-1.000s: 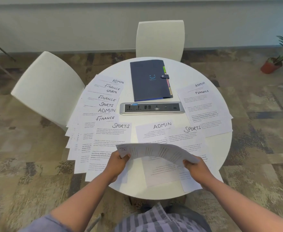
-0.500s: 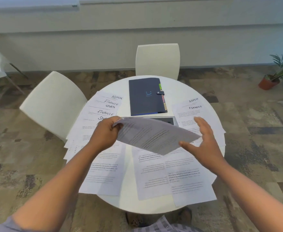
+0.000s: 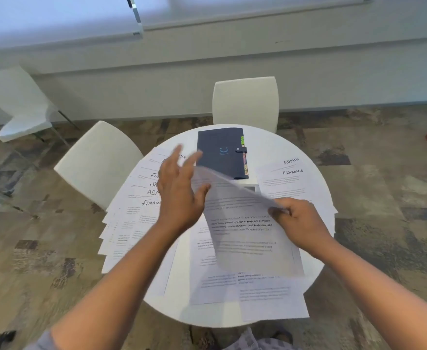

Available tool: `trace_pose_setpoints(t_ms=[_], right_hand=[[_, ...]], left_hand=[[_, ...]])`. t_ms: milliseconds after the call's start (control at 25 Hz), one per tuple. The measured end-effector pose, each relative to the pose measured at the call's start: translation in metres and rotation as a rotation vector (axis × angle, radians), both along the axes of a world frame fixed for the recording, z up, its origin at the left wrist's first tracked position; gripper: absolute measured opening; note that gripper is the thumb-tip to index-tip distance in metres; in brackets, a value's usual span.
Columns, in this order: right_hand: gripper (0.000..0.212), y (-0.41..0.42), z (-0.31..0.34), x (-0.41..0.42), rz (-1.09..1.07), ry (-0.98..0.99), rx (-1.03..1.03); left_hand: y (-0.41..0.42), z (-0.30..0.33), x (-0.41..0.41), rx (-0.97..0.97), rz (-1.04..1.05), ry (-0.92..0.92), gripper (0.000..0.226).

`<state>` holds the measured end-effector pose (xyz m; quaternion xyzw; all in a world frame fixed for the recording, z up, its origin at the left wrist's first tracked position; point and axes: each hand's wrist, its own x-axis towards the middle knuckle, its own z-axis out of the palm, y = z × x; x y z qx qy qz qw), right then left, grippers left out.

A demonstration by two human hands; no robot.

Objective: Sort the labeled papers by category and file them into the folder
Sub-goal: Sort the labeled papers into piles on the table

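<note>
The printed white paper sheet [image 3: 242, 218] is now hanging from the right hand [image 3: 300, 223] alone, pinched at its right edge between thumb and fingers, while the left hand [image 3: 179, 195] is floating free with its fingers spread, just beside the sheet's upper left edge. Half a second ago the left hand was gripping that sheet and the right was open, so the paper is being passed across, which probably means it is heading for the right-hand pile [image 3: 292, 183] headed ADMIN and FINANCE, though its own label is too blurred to read. The dark blue snap-closure folder [image 3: 220, 152] is lying shut at the far side of the round white table [image 3: 278, 142], with nothing filed yet. The fanned stack of labelled sheets [image 3: 136, 205] is sitting at the left, and more pages [image 3: 232, 281] are lying under the hands. The camera is also tilting up, showing more wall than before.
</note>
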<state>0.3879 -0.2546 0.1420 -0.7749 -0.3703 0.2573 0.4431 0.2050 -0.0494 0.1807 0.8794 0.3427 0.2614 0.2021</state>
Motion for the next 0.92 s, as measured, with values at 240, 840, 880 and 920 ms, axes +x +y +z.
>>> trace_pose_setpoints(t_ms=[240,840,880,920], right_hand=[[0.015,-0.029,-0.021,0.030,-0.040,0.582,0.063],[0.022,-0.014,-0.112,-0.028,-0.045,0.327,-0.210],[0.023,-0.012,-0.113,-0.033,-0.059,0.322,-0.223],[0.024,-0.009,-0.114,-0.036,-0.078,0.312,-0.230]], left_hand=[[-0.063,-0.048,-0.003,-1.061,0.002,-0.305,0.035],[-0.048,-0.148,-0.058,-0.918,0.109,-0.020,0.021],[-0.044,-0.154,-0.061,-0.943,0.078,-0.003,0.021],[-0.037,-0.159,-0.063,-0.969,0.043,0.005,0.022]])
